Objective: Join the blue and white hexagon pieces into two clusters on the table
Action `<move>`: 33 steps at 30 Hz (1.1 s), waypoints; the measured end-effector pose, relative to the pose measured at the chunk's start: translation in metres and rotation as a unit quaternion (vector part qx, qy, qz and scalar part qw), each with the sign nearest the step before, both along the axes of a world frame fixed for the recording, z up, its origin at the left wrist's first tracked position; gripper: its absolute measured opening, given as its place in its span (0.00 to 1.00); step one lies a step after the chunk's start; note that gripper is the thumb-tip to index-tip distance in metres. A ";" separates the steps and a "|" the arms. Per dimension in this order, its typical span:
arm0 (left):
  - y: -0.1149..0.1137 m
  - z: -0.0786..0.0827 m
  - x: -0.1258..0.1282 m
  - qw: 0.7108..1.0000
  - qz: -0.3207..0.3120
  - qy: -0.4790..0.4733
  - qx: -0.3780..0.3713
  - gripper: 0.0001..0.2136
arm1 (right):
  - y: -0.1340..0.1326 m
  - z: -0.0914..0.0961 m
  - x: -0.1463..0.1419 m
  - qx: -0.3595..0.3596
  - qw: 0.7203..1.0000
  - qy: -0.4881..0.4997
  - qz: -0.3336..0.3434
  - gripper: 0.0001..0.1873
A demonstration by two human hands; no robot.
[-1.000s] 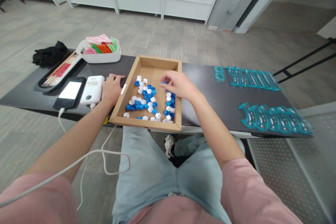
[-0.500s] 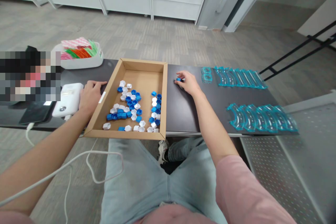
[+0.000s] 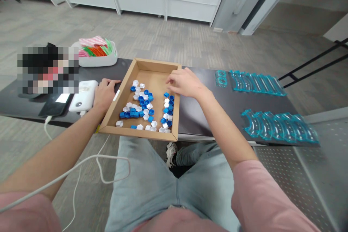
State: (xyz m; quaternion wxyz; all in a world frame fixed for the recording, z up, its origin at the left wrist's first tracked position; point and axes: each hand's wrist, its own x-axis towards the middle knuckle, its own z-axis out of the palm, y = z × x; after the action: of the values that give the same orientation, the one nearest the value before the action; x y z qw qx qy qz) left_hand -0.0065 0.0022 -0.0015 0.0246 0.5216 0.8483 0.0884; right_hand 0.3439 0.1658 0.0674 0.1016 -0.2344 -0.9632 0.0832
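A shallow cardboard box (image 3: 138,133) sits on a dark table (image 3: 206,112) and holds several small blue and white hexagonal pieces (image 3: 140,106). More of these pieces form a line (image 3: 168,110) along the box's right wall. My right hand (image 3: 186,84) hovers over the box's far right corner, fingers bent down and held together just above that line; what the fingertips hold is hidden. My left hand (image 3: 104,92) lies flat on the table against the box's left wall, next to a white power bank (image 3: 83,96).
A phone (image 3: 54,103) lies left of the power bank, with a white cable (image 3: 81,163) hanging to my lap. A white bin (image 3: 96,58) of coloured items stands at the back left. Two rows of teal curved pieces (image 3: 257,81) (image 3: 277,127) lie on the right.
My right hand went from the box to the table on its right with a blue piece, and has now come back over the box's right side. The left hand stayed put.
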 end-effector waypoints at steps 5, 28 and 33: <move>-0.003 -0.003 -0.001 1.000 -0.015 -0.008 0.018 0.29 | -0.019 0.013 -0.048 0.094 0.972 -0.217 0.004 0.13; 0.000 -0.014 -0.023 1.000 -0.012 0.016 -0.016 0.33 | 0.105 -0.076 0.113 -0.113 0.958 0.188 -0.185 0.12; 0.001 -0.019 -0.032 0.999 -0.023 0.035 -0.019 0.35 | 0.111 -0.096 0.111 -0.168 0.957 0.141 -0.188 0.13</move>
State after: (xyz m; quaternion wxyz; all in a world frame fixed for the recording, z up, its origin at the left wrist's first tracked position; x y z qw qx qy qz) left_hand -0.0388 0.0031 -0.0202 0.0065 0.5432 0.8379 0.0534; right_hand 0.4546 0.2773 -0.0285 0.2091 -0.4105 -0.8500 0.2556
